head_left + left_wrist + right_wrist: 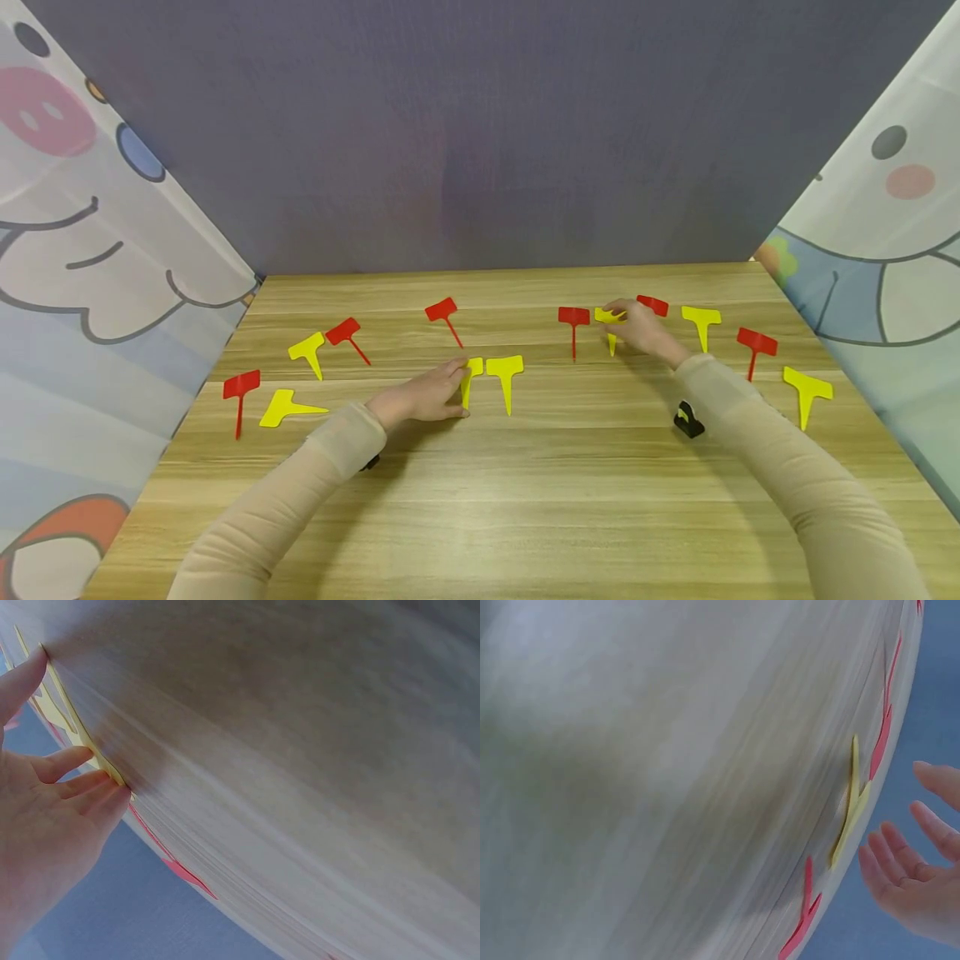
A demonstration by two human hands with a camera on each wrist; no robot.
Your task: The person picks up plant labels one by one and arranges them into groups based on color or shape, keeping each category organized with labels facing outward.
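Observation:
My left hand point(423, 396) rests on a yellow T-shaped plant label point(474, 367) lying flat on the table. In the left wrist view, the thumb is at the stem's tip and the fingers point(79, 776) touch the wide head. Another yellow plant label point(505, 367) lies just to its right. My right hand point(642, 325) is over a yellow plant label point(612, 343) at the right, partly covering it. In the right wrist view its loose fingers stand apart from that label point(850, 814). Red plant labels point(573, 317) lie on both sides of it.
More red labels point(242, 384) and yellow labels point(702, 317) are spread over the wooden table point(525, 500). A small black object point(687, 420) is beside the right forearm. A grey panel point(480, 150) rises behind the table, with printed cloths point(900, 250) at both sides.

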